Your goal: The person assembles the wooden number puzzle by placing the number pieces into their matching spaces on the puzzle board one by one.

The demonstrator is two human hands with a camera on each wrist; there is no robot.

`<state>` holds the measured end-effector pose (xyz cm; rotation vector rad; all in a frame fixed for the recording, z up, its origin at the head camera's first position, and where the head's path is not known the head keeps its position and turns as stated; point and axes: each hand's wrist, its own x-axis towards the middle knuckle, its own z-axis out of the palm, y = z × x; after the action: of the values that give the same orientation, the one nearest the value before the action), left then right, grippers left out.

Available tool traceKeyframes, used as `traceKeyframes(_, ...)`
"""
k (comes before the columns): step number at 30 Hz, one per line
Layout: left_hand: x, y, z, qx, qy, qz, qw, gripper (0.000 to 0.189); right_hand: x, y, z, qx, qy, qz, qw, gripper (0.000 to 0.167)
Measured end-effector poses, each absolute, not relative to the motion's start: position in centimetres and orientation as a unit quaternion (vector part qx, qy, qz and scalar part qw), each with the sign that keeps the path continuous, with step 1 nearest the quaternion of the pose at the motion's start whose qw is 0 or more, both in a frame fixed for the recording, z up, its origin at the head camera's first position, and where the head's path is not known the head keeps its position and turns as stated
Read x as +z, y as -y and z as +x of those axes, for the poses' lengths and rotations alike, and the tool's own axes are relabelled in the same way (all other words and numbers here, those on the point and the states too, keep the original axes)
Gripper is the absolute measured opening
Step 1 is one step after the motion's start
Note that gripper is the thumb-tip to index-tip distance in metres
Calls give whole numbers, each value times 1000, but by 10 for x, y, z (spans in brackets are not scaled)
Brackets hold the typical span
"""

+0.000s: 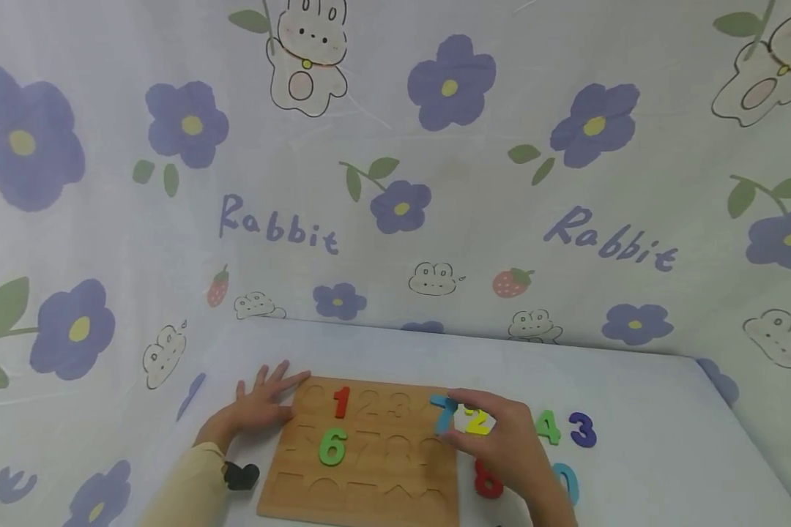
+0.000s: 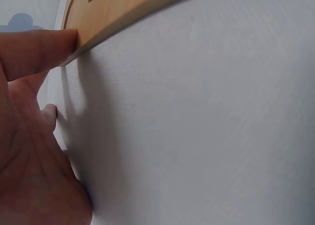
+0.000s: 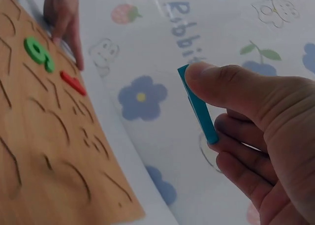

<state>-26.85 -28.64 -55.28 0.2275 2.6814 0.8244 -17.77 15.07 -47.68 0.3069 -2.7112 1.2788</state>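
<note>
My right hand (image 1: 501, 439) pinches a blue number 7 (image 1: 443, 416) between thumb and fingers, over the right side of a wooden number puzzle board (image 1: 303, 455). Seen edge-on in the right wrist view, the blue 7 (image 3: 201, 109) is held up off the board. My left hand (image 1: 258, 410) lies with spread fingers at the board's upper left corner; in the left wrist view a fingertip touches the board's edge (image 2: 123, 13). A red number 1 (image 1: 341, 402) and a green number 6 (image 1: 325, 445) sit on the board among several bare outlined recesses.
Right of the board lie a yellow 2 (image 1: 478, 423), a green 4 (image 1: 550, 429), a purple 3 (image 1: 589, 433), a light blue 0 (image 1: 572, 483) and a partly hidden red digit (image 1: 486, 481). A black object (image 1: 242, 477) is near the left sleeve. A patterned cloth (image 1: 448, 161) hangs behind the white table (image 1: 666, 454).
</note>
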Motion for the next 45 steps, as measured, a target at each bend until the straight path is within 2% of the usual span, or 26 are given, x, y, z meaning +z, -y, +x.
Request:
traceKeyframes(7, -554, 285, -269, 294, -939, 76, 160, 75, -491, -112, -187, 476, 866, 149, 38, 47)
traceKeyframes(14, -556, 285, -269, 293, -939, 75, 160, 74, -510, -85, -192, 465, 863, 198, 16, 48)
traceKeyframes(19, -557, 285, -268, 294, -939, 75, 160, 74, -529, -71, -193, 473, 859, 196, -27, 47)
traceKeyframes(25, -557, 285, -267, 295, -939, 78, 158, 73, -548, -56, -194, 443, 874, 198, -25, 44)
traceKeyframes(32, -555, 286, -267, 294, -939, 82, 158, 73, -554, -43, -192, 410, 893, 180, -55, 51)
traceKeyframes(45, -551, 282, -265, 291, -940, 81, 157, 73, -556, -35, -190, 347, 911, 220, -29, 42)
